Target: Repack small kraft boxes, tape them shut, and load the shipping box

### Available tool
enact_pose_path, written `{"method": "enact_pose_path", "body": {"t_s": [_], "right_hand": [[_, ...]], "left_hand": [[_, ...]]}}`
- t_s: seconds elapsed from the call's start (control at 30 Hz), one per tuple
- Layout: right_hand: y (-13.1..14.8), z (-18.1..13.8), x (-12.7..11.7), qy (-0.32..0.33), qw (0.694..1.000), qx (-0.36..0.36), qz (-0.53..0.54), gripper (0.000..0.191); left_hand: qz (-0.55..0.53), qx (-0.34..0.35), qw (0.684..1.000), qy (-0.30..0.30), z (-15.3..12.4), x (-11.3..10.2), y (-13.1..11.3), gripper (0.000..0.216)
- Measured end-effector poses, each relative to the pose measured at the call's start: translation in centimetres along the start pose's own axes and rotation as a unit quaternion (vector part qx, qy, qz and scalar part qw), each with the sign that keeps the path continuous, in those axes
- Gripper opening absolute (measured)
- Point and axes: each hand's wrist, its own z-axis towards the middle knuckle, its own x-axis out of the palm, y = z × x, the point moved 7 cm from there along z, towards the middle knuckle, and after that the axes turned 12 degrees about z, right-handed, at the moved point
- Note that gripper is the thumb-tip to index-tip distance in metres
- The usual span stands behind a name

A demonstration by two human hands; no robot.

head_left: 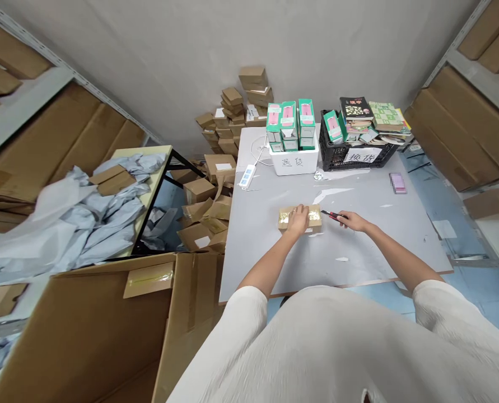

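Note:
A small brown cardboard box wrapped in clear tape lies on the grey table. My left hand rests flat on top of it, fingers spread. Just to the right, my right hand is closed round a red and black utility knife, whose tip points at the right end of the box.
At the table's far edge stand a white bin of green and pink boxes and a black crate of books. A white power strip and a pink pad lie nearby. Left are piled cardboard boxes and a large open carton.

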Motion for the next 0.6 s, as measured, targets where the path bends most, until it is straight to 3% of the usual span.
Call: {"method": "enact_pose_path", "body": {"t_s": [0.23, 0.43, 0.6], "right_hand": [[2.7, -0.6, 1.6, -0.023, 0.980, -0.064, -0.186, 0.038], [3.3, -0.5, 2.2, -0.046, 0.969, -0.040, -0.239, 0.041], [3.3, 0.0, 2.2, -0.023, 0.967, -0.041, -0.251, 0.041]], "left_hand": [[0.011, -0.001, 1.000, 0.017, 1.7, 1.1, -0.4, 0.058], [0.016, -0.010, 0.999, 0.031, 2.5, 1.5, -0.5, 0.060], [0.016, -0.012, 0.999, 0.025, 2.7, 1.4, -0.2, 0.044]]}}
